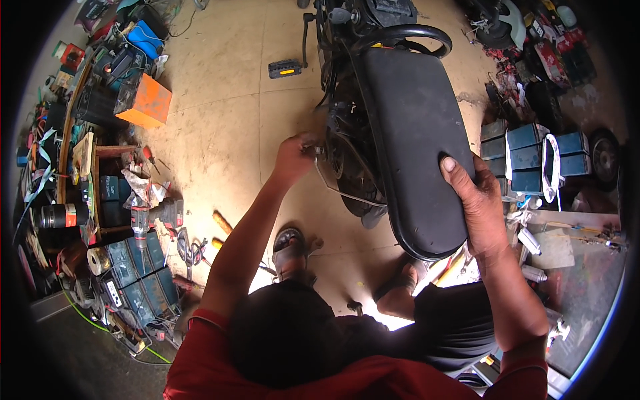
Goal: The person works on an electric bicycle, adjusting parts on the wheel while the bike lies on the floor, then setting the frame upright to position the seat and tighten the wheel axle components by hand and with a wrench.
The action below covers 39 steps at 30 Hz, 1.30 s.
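Observation:
In front of me stands a two-wheeler with a long padded black seat [420, 127] and a black grab rail [440, 41] at the seat's far end. My right hand [477, 193] grips the seat's right edge, thumb on top and fingers down the side. To the left of the rear wheel [350, 173], my left hand [297, 157] is closed beside the thin metal bracket [327, 175] near the axle. Whatever its fingers hold there is too small and shaded to make out. A pedal [285, 69] sticks out at the far left of the vehicle.
An orange box [143, 100], a red-handled screwdriver [150, 155], a cordless drill [143, 217] and several teal battery blocks [133, 260] crowd the left side. On the right are more teal blocks [527, 137], a small wheel [603, 153] and a glass-topped case [580, 293].

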Each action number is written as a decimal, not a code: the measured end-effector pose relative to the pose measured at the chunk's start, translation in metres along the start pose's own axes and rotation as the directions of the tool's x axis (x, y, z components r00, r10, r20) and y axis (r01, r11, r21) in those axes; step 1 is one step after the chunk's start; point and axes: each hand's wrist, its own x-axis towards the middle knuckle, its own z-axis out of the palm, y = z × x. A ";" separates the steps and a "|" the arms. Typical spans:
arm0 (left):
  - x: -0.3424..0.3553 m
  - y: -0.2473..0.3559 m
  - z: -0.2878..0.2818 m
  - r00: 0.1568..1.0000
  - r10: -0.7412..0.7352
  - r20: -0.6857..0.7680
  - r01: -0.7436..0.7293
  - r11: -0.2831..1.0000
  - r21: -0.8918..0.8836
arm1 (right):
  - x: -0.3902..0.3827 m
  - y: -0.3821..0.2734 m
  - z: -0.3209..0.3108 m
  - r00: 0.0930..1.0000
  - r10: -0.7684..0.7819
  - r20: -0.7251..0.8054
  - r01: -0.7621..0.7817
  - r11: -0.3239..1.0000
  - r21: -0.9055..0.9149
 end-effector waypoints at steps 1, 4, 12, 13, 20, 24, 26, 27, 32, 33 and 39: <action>0.000 0.013 0.001 0.996 -0.032 0.078 0.025 0.996 0.090 | 0.001 0.000 -0.001 1.000 0.000 -0.003 0.000 1.000 0.008; 0.005 0.016 0.001 0.985 -0.111 0.129 0.111 0.994 0.005 | 0.002 0.003 -0.002 1.000 -0.003 -0.027 0.003 1.000 0.004; 0.003 0.019 0.006 0.976 0.217 -0.015 -0.204 0.935 0.292 | 0.003 0.000 -0.004 1.000 -0.005 -0.018 0.005 1.000 -0.004; 0.003 0.030 0.007 0.967 0.238 -0.087 -0.196 0.920 0.338 | 0.002 0.001 -0.003 1.000 -0.016 -0.008 0.016 1.000 0.003; 0.004 0.039 0.005 0.991 0.079 -0.103 -0.058 0.978 0.198 | 0.000 0.004 -0.004 0.999 -0.020 -0.035 0.020 1.000 -0.008; 0.002 0.019 0.007 0.976 0.207 0.069 -0.217 0.884 0.415 | 0.001 0.003 -0.001 1.000 -0.009 -0.009 0.009 1.000 -0.019; 0.001 0.027 0.005 0.996 0.086 0.004 -0.087 0.995 0.048 | -0.001 0.004 -0.004 1.000 -0.023 -0.020 0.022 1.000 -0.017; -0.003 0.021 0.003 0.997 0.080 -0.003 -0.080 0.995 0.056 | -0.004 -0.001 -0.001 1.000 0.004 -0.010 -0.005 1.000 -0.020; 0.000 0.021 0.002 0.994 -0.019 0.107 0.019 1.000 -0.001 | -0.001 0.003 0.001 1.000 -0.005 -0.012 0.005 1.000 -0.002; 0.000 0.027 0.000 0.994 -0.021 0.106 0.021 1.000 0.000 | -0.002 0.003 0.002 1.000 -0.008 -0.017 0.008 1.000 -0.004; 0.002 -0.011 -0.003 0.997 0.029 0.070 -0.034 0.997 0.063 | 0.001 0.004 0.006 1.000 -0.016 0.005 0.016 1.000 0.011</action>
